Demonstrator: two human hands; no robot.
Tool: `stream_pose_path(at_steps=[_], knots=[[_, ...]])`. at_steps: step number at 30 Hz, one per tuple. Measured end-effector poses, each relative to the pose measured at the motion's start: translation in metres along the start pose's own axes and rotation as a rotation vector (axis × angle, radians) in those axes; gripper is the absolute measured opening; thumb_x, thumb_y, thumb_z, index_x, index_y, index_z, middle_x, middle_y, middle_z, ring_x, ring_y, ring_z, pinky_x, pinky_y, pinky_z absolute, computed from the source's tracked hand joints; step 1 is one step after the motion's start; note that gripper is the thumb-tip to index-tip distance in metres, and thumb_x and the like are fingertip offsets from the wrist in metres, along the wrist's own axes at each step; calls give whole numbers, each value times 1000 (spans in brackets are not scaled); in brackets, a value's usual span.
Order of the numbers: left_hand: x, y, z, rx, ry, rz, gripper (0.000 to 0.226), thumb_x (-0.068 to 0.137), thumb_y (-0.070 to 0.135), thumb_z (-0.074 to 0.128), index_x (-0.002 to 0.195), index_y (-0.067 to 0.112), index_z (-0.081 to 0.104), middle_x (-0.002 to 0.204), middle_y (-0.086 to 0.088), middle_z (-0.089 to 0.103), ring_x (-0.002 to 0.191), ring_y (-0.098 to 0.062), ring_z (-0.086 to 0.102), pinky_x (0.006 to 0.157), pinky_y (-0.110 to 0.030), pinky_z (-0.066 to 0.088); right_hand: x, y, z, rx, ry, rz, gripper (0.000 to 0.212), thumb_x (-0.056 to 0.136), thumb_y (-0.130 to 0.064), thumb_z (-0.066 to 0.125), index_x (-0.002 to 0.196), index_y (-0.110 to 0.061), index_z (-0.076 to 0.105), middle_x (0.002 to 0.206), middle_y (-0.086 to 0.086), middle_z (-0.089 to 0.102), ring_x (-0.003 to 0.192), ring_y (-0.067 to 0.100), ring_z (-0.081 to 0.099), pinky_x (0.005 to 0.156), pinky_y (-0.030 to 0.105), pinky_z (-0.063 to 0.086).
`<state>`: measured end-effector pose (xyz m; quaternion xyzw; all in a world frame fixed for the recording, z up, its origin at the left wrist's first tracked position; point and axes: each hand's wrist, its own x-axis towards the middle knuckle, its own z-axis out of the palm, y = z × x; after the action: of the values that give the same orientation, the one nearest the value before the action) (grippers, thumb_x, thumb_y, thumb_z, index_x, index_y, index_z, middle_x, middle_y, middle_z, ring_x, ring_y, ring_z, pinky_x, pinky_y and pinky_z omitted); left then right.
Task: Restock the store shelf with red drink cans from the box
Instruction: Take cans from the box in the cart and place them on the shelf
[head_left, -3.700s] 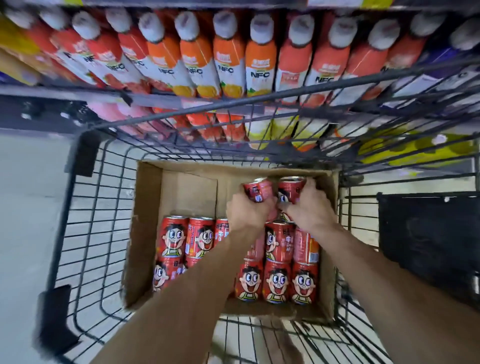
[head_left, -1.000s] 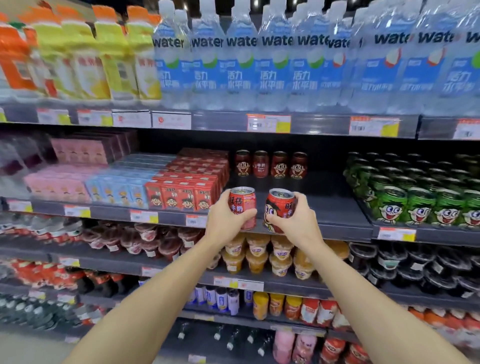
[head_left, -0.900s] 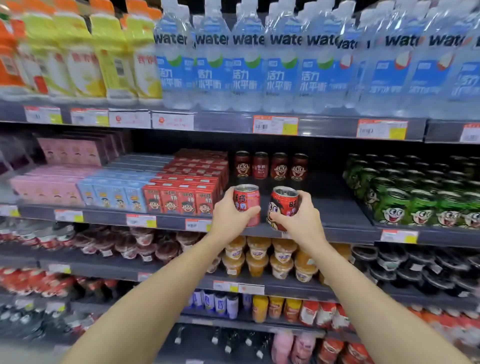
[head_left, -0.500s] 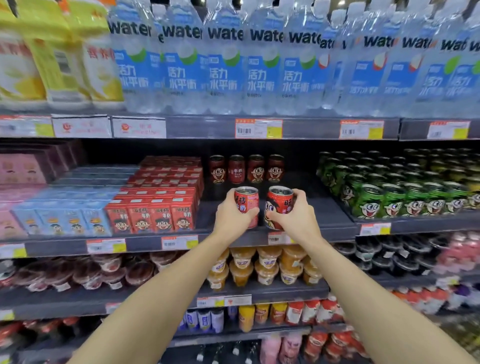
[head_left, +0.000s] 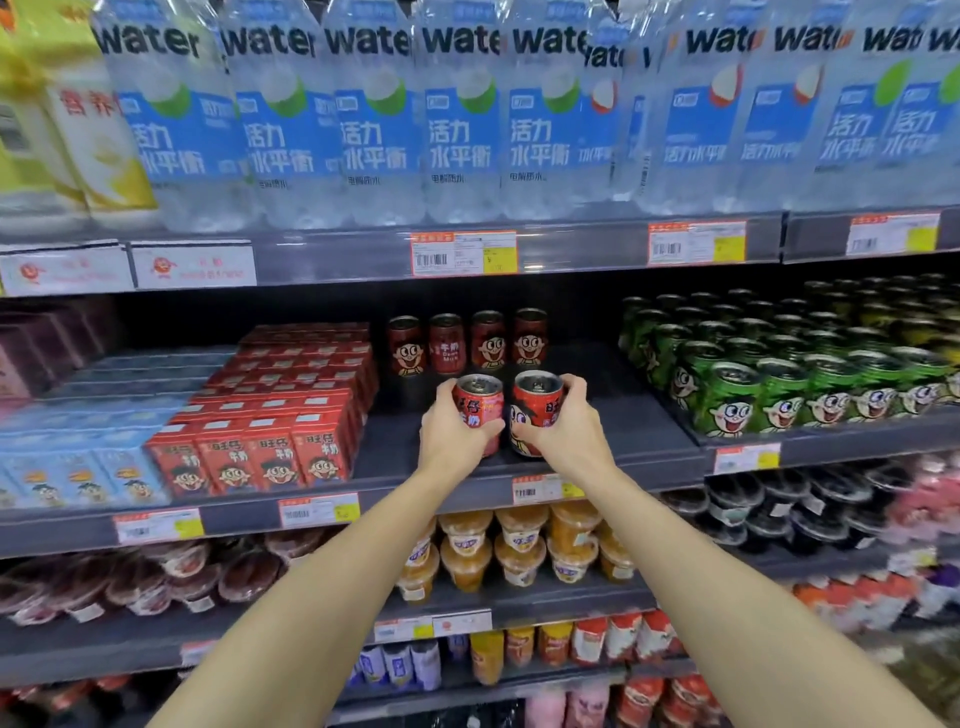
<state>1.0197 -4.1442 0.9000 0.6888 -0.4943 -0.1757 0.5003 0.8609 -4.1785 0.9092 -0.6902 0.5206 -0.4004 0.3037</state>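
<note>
Since half a second ago the hands have carried their two cans forward and down, from above the shelf's front lip to over the bare patch of shelf (head_left: 639, 415); whether the bases touch it yet I cannot tell. The left hand (head_left: 449, 436) wraps the left can (head_left: 479, 402) from its outer side, fingers curled round the wall; the right hand (head_left: 569, 428) grips the right can (head_left: 535, 408) the same way, thumb by the rim. The cans stand upright, just beside each other between the hands. Beyond the fingers, four red cans (head_left: 467, 343) line the back. Left of the left hand sit red cartons (head_left: 270, 447); right of the right hand, green cans (head_left: 769, 379).

Full cans this small should feel dense but easy, stiff-walled and smooth, perhaps slick. A mid-wall side grip suits them, keeping the base free to land flat.
</note>
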Motion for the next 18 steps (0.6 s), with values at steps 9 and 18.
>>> stream_pose_path(at_steps=[9,18], knots=[[-2,-7,6,-27,41,25,80,65,33,87,129,25,41,121,1,62,109,-16,60,95,-36,50,2,11,8,26,-50,-50,79,75,-28,84,135,-22,33,125,0,57,111,19,59,87,31,48],[-2,-12,0,52,-36,111,78,73,40,81,132,25,34,126,5,55,109,-11,57,90,-30,46,-14,22,18,-57,139,-143,80,77,-47,79,139,-26,34,132,-4,47,118,17,54,90,39,51]])
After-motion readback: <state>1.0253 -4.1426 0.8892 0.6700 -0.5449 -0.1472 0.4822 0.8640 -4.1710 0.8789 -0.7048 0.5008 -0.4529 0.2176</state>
